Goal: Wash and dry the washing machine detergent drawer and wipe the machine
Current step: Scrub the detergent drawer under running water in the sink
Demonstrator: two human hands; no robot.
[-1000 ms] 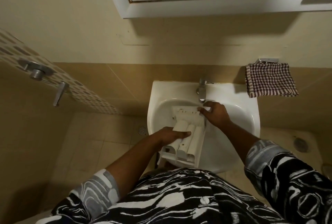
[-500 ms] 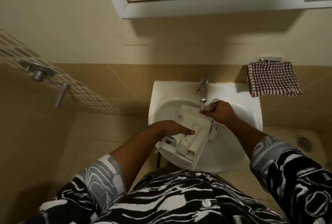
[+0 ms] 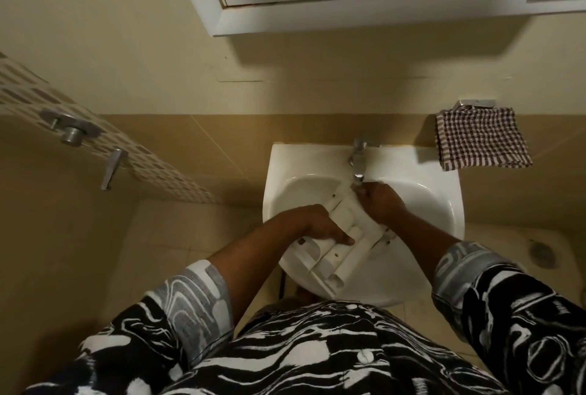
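Note:
The white plastic detergent drawer [image 3: 339, 252] lies slanted in the white washbasin [image 3: 428, 204], its far end under the chrome tap [image 3: 358, 161]. My left hand [image 3: 320, 225] grips the drawer's left side, fingers stretched across its rounded compartments. My right hand [image 3: 380, 201] holds the drawer's far right edge just below the spout, fingers curled over the rim. Water at the spout is hard to make out.
A checked red-and-white cloth [image 3: 482, 138] hangs on the wall right of the basin. A mirror cabinet [image 3: 364, 4] juts out overhead. Metal shower fittings [image 3: 73, 131] stick out from the patterned wall at the left. A floor drain [image 3: 542, 252] sits at the right.
The drawer has turned further clockwise in the basin and its far end has moved closer under the tap. Both hands stayed on it and shifted with it.

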